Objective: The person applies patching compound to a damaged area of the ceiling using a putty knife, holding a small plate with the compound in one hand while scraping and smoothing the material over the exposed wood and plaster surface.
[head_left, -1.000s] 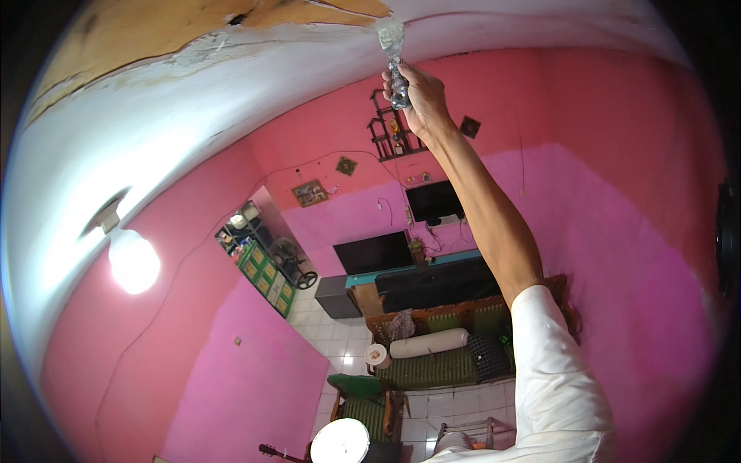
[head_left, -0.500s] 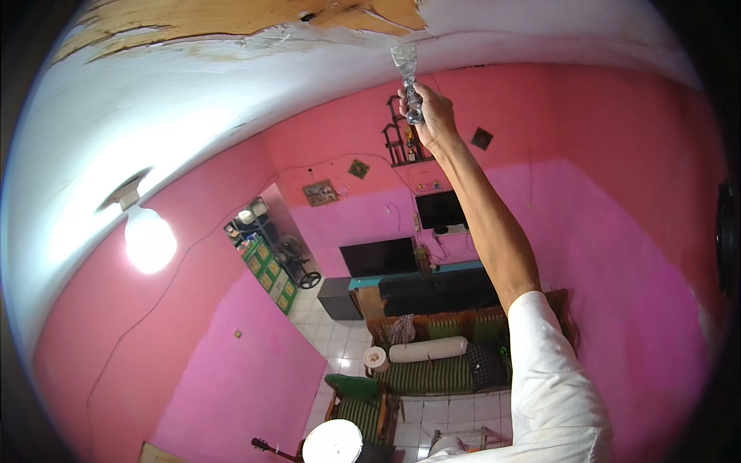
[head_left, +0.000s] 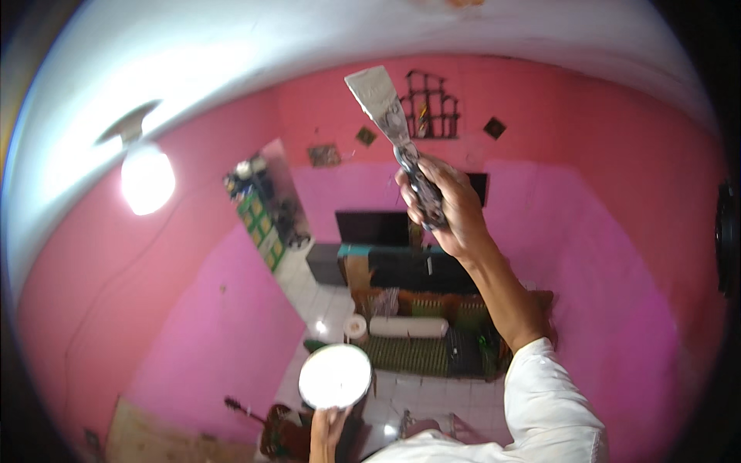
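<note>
My right hand [head_left: 455, 204] is wrapped round the dark, stained handle of a putty knife [head_left: 378, 100]. The wide metal blade, smeared with pale material, points up and left, apart from the ceiling. Lower down, my left hand [head_left: 330, 420] grips the near edge of a round white container [head_left: 336, 374]. Its pale top is bright and washed out, so I cannot make out the contents.
A lit bulb [head_left: 148, 181] hangs from the white ceiling [head_left: 309, 38] at left. Below are a striped green sofa [head_left: 405, 353], a white bolster [head_left: 409, 327], a guitar [head_left: 245, 409] and a black television [head_left: 372, 228]. A dark wall shelf [head_left: 432, 108] hangs on the far wall.
The putty knife has come down from beside the ceiling's peeled patch, tilting left. The white container has risen, and my left hand now shows beneath it. The view has tipped downward.
</note>
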Demonstrator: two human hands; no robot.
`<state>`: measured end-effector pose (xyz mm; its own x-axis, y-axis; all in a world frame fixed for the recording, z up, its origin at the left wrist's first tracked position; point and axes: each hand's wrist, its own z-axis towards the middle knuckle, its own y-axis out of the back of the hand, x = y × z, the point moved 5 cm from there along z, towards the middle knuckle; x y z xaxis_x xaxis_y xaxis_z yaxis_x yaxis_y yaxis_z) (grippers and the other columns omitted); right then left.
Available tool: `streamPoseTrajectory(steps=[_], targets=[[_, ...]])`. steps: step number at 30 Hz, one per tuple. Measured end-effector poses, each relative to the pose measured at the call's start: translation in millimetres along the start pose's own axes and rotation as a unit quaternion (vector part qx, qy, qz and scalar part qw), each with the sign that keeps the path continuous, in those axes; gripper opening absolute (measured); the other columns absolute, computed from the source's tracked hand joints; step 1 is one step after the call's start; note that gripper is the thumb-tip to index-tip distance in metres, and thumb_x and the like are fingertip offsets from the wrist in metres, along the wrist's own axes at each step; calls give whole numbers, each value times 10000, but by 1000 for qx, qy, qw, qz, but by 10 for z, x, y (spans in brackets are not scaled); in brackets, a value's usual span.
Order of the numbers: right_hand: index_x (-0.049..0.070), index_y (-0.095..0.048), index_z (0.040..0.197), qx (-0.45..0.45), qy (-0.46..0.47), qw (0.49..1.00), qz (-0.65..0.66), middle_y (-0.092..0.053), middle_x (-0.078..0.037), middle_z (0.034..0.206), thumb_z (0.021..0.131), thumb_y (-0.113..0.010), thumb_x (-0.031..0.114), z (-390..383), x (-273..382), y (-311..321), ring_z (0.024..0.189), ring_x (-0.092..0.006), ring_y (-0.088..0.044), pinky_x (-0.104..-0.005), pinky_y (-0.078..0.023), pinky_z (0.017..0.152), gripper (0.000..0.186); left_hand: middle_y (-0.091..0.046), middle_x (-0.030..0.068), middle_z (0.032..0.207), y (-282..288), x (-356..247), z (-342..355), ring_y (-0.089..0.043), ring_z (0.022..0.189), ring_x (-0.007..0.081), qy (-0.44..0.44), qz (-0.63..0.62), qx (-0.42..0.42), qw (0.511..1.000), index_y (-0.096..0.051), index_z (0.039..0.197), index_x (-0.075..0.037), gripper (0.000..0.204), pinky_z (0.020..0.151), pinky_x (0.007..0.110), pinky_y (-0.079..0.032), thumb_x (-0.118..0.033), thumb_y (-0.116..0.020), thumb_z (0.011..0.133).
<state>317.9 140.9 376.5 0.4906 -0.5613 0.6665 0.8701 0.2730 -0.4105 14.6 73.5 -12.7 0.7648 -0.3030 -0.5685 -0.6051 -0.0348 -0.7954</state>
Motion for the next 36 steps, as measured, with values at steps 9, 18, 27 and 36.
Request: streamPoseTrajectory(steps=[9,18,27,36], targets=[[-20,-525,1038,-29,-289,954,-72,-582,-71,777,846,-556,183,-1292,-1174,590,549,-73,-518,-198,-423,416,281,-450,105,1162,-1235,268,695,-481,1036,213,44,31,154,987,-325,1236,8,484,975,476,-360,-33,-529,799],[26,-547,947,-203,-347,914,-50,-574,-42,742,841,-569,185,-1898,-1922,1502,554,-80,-527,-215,-436,452,192,-507,86,1060,-588,-103,708,-540,930,189,49,116,66,990,-321,1261,7,571,912,468,-424,-90,-570,757],[13,-613,1003,-71,-388,878,-273,-597,-2,733,785,-649,216,-2002,-1740,1712,587,-36,-502,-203,-423,507,300,-445,129,1246,-678,315,197,-449,1121,272,34,106,-19,994,-339,1286,-15,605,958,479,-376,-122,-620,761],[55,-596,1036,106,-320,821,-462,-641,-107,930,693,-705,253,-1467,-1150,1401,831,-192,-614,-301,-467,753,410,-456,134,1224,-1364,243,-27,-478,1081,271,-17,92,-104,990,-338,1285,-11,616,941,437,-405,-18,-591,723]])
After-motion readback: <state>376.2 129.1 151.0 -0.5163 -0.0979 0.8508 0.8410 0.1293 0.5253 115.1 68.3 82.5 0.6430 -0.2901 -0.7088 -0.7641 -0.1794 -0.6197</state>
